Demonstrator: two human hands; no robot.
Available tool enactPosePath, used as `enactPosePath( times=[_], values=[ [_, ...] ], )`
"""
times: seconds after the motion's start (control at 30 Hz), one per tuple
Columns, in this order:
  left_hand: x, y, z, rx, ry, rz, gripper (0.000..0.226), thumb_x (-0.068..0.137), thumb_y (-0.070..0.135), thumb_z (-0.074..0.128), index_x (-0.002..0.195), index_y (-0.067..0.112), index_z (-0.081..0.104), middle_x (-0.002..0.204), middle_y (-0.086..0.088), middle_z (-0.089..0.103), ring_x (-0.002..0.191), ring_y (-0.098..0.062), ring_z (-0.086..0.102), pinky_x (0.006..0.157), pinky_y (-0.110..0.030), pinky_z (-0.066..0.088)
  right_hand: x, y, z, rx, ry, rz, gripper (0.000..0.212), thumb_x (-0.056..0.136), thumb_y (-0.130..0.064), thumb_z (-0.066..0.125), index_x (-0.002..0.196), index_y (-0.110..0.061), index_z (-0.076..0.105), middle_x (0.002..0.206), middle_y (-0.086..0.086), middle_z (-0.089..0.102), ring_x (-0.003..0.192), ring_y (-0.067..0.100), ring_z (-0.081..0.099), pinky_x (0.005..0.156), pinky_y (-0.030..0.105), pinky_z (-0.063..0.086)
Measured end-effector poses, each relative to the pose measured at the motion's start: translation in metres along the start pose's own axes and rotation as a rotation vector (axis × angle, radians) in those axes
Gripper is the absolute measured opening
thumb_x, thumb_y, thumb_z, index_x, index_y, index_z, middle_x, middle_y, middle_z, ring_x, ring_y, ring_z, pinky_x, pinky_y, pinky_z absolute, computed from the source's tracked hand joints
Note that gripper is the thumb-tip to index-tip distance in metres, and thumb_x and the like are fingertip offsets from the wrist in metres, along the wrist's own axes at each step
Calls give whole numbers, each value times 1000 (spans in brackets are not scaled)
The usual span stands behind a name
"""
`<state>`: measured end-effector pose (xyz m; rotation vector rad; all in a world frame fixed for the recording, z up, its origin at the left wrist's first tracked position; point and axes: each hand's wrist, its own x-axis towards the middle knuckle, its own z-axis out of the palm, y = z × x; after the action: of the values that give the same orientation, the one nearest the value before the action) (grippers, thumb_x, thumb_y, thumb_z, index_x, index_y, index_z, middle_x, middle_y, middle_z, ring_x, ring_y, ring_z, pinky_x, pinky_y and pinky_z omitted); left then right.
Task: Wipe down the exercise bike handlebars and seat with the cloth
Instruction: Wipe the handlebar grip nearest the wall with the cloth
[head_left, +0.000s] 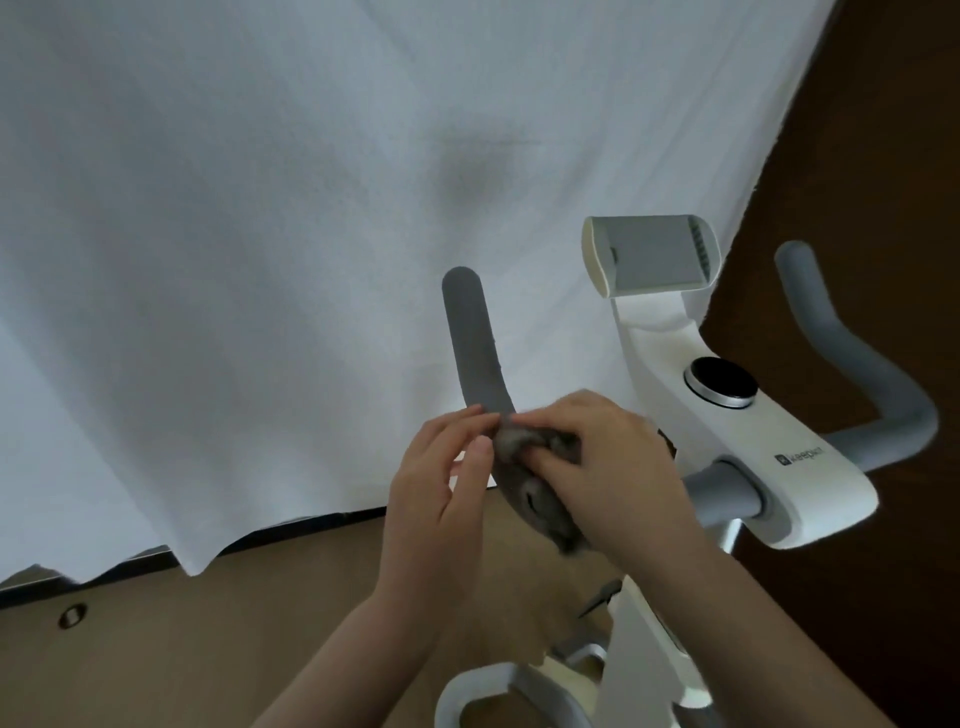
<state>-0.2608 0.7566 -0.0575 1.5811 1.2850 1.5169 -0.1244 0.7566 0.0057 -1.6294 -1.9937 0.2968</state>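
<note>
1. Right hand (597, 457) sits low in the centre of the frame, fingers curled down over a crumpled grey cloth (540, 499) and pressing it onto the bend of the left-side grey foam handlebar (470, 343).
2. Left hand (441, 483) is just beside it, fingers loosely bent, fingertips (478, 415) touching the upper edge of the cloth at the bar; whether it pinches the cloth or only steadies it, I cannot tell.
3. The cloth wraps the lower curve of that handlebar, bunched under the right palm, with a ragged end hanging below the wrist.
4. Above the hands the bare grey grip rises to its rounded tip in mid-frame.
5. Over at the right edge, the other grey handlebar (852, 358) curves up, well apart from both hands.
6. Between the two bars stands the white plastic bike console (779, 467), with a round black knob (721, 388) on top and a grey-and-cream tablet holder (649, 257) above it.
7. A white fabric sheet (260, 208) fills the upper left; brown floor (208, 623) lies below.
</note>
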Motion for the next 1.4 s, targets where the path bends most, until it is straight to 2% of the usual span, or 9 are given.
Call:
enactPosePath(
  times=[0.13,0.3,0.43,0.63,0.77,0.93,1.13,1.23,1.4],
  values=[
    [-9,-2,1,-43,-10,-52,43,88,49,36,119,32,63,127,17,59,119,4,51,91,-6,41,-20,10,-16,-45,-102,-19,20,88,-27,64,103,-40,72,88,-28,51,81,1,53,79,13,44],
    [-21,10,16,-211,100,-134,36,90,35,41,124,30,51,121,18,57,112,2,55,80,-9,46,3,5,11,-29,74,7,22,94,-23,58,111,-32,69,110,-11,61,85,1,51,70,0,31],
    [-26,10,16,-235,151,-168,35,91,36,42,124,29,50,123,17,57,114,-6,57,87,-25,51,-14,11,-2,52,-38,-78,22,93,-25,61,111,-32,71,102,-14,59,86,2,54,74,-2,36],
    [-27,13,22,-237,172,-221,22,104,26,40,122,25,51,105,18,63,98,-2,63,77,-19,52,20,-20,12,-143,15,-219,19,90,-18,60,104,-24,72,105,-5,54,94,12,52,73,25,48],
    [-22,18,18,-243,200,-271,25,103,26,37,126,26,48,104,9,66,94,-4,66,79,-23,53,29,-25,5,-274,-143,-277,23,90,-16,57,108,-26,67,110,-5,47,101,12,45,77,32,51],
    [-19,23,12,-191,173,-245,25,103,30,37,121,27,54,102,13,67,97,-2,65,82,-24,53,13,-9,-3,-130,-193,-296,20,91,-20,60,105,-31,69,103,-10,48,90,7,48,71,18,43],
    [-24,25,15,-214,194,-240,29,104,36,35,123,28,56,108,17,66,100,-5,64,86,-30,53,27,-13,14,-62,-75,-247,18,90,-20,58,99,-29,70,100,-9,48,92,9,49,72,26,49],
    [-26,24,12,-192,181,-186,35,97,42,35,112,27,63,104,11,68,102,-9,64,91,-38,52,7,6,3,1,-157,-276,16,89,-22,64,97,-33,71,98,-14,49,86,5,52,67,10,39],
    [-27,22,15,-162,142,-148,43,95,45,32,110,26,67,105,14,69,107,-4,61,93,-31,51,27,16,12,248,-8,-54,13,92,-26,61,100,-33,68,102,-8,62,90,8,59,71,8,38]
  ],
)
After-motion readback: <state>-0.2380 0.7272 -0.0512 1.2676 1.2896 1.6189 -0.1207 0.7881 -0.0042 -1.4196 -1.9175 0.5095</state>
